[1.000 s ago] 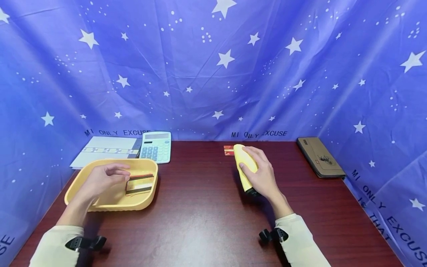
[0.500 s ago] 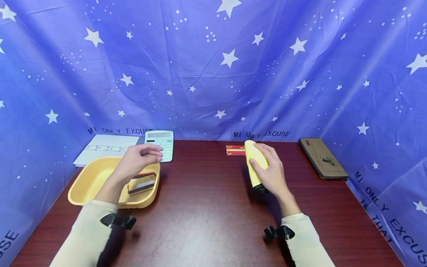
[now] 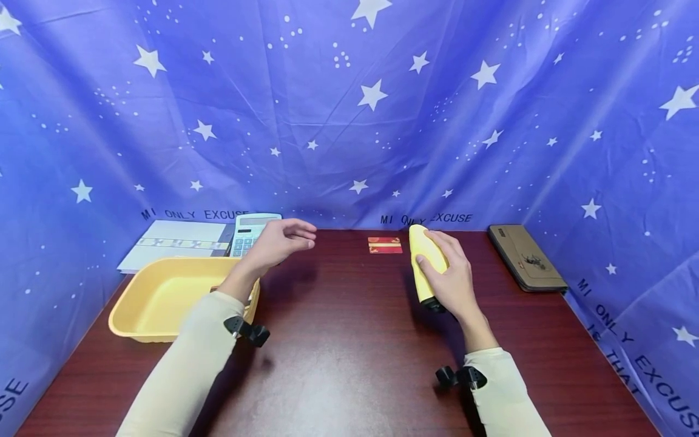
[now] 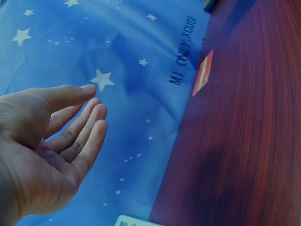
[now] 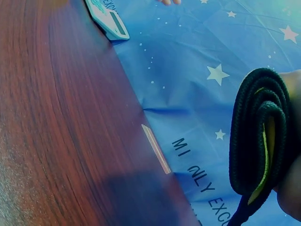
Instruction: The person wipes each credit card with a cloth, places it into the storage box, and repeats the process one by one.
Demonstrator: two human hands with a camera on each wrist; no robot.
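My right hand [image 3: 455,282] grips a yellow, rolled-up cloth item [image 3: 426,261] with a black end, above the table's right half. Its rolled dark edge [image 5: 261,136] with yellow between the layers fills the right of the right wrist view; what it is exactly, I cannot tell. A red card [image 3: 384,245] with a pale stripe lies at the back of the table, left of that roll. My left hand [image 3: 277,243] holds nothing and hovers beside the calculator [image 3: 246,233], partly covering it, fingers loosely bent and thumb apart in the left wrist view.
A yellow basin [image 3: 144,297] stands at the left, the left forearm crossing over it and mostly hiding the cards inside. Behind it lies a white box-like item [image 3: 177,233] with a patterned band. A brown zipped wallet [image 3: 526,258] rests at the back right, near the starry curtain.
My left hand has moved right and away from me, from over the basin to past the calculator. The right hand has shifted slightly right with the yellow roll, uncovering the whole red card.
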